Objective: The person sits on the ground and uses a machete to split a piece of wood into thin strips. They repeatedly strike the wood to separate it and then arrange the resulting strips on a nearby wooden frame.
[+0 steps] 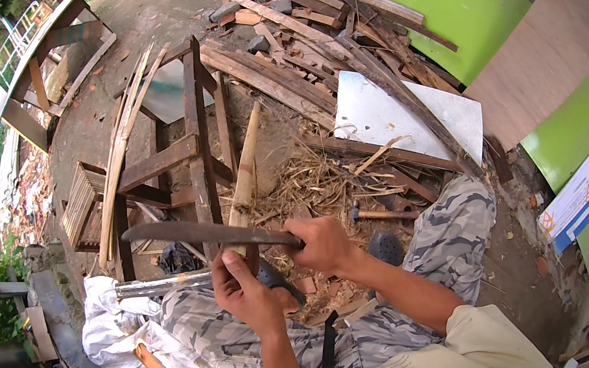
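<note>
In my right hand (321, 246) is the handle end of a machete (185, 232), its long dark blade pointing left across the front of me. My left hand (249, 294) is closed around the lower end of a pale bamboo piece (247, 162), which slants up and away to a narrow tip. The blade crosses the bamboo just above my left thumb; whether the two touch I cannot tell. Beyond my hands a heap of bamboo shavings (310, 181) covers the ground between my legs.
A dark wooden frame (198, 150) stands ahead, with long thin strips (132, 134) leaning on it. A hammer (386, 212) lies near my right knee. Scrap planks (276, 81) and a white board (416, 111) lie beyond. At left are a white sack (109, 315) and blocks (53, 289).
</note>
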Demonstrator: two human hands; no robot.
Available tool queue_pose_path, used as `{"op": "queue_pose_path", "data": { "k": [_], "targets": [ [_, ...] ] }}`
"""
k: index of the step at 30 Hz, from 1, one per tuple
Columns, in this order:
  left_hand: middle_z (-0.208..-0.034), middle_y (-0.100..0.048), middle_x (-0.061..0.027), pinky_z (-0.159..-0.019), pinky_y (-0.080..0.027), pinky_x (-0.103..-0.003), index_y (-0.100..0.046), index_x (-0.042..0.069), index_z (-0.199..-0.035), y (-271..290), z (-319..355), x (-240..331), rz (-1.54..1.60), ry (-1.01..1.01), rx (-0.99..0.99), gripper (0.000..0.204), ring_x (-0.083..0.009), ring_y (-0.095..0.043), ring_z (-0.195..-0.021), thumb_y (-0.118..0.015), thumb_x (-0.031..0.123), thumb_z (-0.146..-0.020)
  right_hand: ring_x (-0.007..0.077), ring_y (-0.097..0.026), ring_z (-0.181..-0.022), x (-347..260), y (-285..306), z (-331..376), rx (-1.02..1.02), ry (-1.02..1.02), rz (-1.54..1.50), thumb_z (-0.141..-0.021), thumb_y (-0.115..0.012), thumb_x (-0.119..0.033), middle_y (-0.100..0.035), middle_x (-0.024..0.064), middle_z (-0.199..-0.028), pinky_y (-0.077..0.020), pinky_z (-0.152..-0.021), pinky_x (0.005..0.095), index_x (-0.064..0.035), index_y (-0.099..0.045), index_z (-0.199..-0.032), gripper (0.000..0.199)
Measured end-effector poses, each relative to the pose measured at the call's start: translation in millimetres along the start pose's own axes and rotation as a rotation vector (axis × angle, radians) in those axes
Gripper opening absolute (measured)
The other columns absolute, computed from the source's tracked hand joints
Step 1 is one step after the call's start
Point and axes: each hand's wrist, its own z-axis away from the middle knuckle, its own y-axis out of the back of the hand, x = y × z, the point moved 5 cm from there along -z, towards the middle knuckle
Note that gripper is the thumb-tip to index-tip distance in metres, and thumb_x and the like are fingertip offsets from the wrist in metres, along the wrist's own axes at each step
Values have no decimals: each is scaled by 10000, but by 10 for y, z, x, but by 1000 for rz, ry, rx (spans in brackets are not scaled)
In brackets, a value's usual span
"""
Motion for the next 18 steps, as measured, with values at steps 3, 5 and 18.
{"op": "queue_pose_path", "data": {
  "k": [3,5,18],
  "targets": [
    [-1089,-659,-150,-908,-595,-352,-602,-86,-1165,-32,0,19,4,-4,26,329,-207,-683,-986,-509,211,-1059,364,-645,-588,161,-57,-36,-86,-165,36,-818,-743,-251,-627,156,-641,-499,-528,454,-70,-609,-795,226],
    [-1095,-660,-152,-912,-594,-352,-601,-83,-1166,8,-45,2,17,8,10,324,-212,-685,-992,-503,207,-1061,367,-644,-587,32,-38,-32,-63,-121,58,-822,-732,-240,-621,163,-635,-498,-525,451,-67,-609,-798,213],
    [-1087,-665,-153,-904,-596,-351,-604,-72,-1128,-61,-48,4,116,49,16,309,-241,-696,-1012,-533,219,-1051,357,-643,-584,250,-116,2,-40,-195,16,-762,-724,-164,-623,148,-639,-498,-523,448,-60,-605,-798,162]
  ]
}}
